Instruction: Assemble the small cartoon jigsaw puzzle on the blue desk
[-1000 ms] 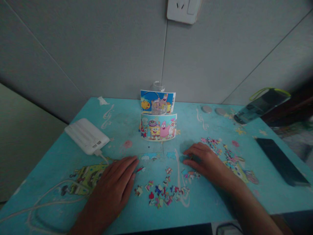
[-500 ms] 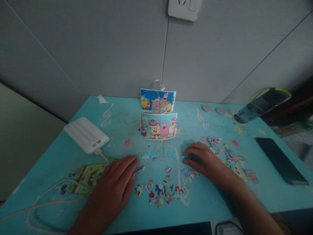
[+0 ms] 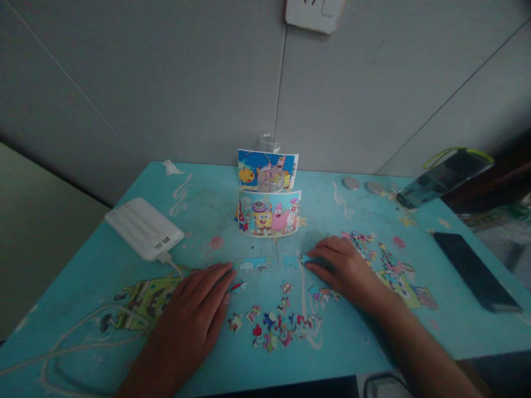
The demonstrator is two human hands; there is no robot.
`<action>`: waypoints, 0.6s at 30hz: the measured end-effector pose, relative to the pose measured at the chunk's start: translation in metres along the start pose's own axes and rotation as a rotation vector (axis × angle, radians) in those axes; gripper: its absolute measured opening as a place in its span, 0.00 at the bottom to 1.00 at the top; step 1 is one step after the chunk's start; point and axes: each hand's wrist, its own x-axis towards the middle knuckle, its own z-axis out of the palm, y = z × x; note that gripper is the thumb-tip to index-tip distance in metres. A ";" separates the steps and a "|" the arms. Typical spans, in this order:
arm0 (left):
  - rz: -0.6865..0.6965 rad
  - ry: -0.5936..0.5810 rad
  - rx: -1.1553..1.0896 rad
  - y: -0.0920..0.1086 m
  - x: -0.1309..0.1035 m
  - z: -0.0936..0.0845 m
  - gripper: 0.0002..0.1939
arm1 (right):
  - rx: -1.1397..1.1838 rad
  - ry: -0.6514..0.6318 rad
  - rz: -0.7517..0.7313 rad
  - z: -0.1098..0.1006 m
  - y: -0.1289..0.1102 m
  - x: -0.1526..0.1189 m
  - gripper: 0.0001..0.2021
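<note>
My right hand (image 3: 342, 268) pinches a small blue puzzle piece (image 3: 306, 260) between thumb and fingertips, just right of a short joined blue section (image 3: 291, 261). Left of that, across a gap, lies a longer joined strip (image 3: 253, 263) of light-blue pieces. My left hand (image 3: 203, 298) rests flat with fingers stretched out, its fingertips at the strip's left end and holding nothing. Several loose puzzle pieces (image 3: 284, 330) lie in a cluster nearer to me. A small joined group (image 3: 323, 293) sits below my right hand.
Picture cards (image 3: 269, 214) stand around clear jars (image 3: 271, 178) at the back. A white power bank (image 3: 144, 228) with a cable is at left. More pieces (image 3: 390, 261), silver lids (image 3: 350, 183), a dark phone (image 3: 477, 271) and a bottle (image 3: 446, 177) are on the right.
My right hand has moved slightly left and away from me, bringing its blue puzzle piece close to the short blue section. My left hand has stayed in place.
</note>
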 end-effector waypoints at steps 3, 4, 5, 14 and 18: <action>0.005 0.000 0.014 0.001 0.001 -0.001 0.21 | -0.008 -0.018 0.007 0.002 -0.002 0.002 0.09; 0.008 -0.002 0.023 0.001 0.001 -0.001 0.21 | -0.011 -0.025 0.009 0.003 -0.002 0.003 0.09; 0.011 -0.005 0.030 0.002 0.001 -0.002 0.21 | -0.015 -0.029 0.010 0.003 -0.003 0.003 0.09; 0.017 -0.020 0.046 0.002 0.003 -0.002 0.21 | -0.010 0.005 0.000 0.005 -0.001 0.002 0.13; 0.019 -0.013 0.041 0.002 0.003 -0.003 0.21 | 0.006 -0.005 -0.039 0.006 0.001 0.001 0.11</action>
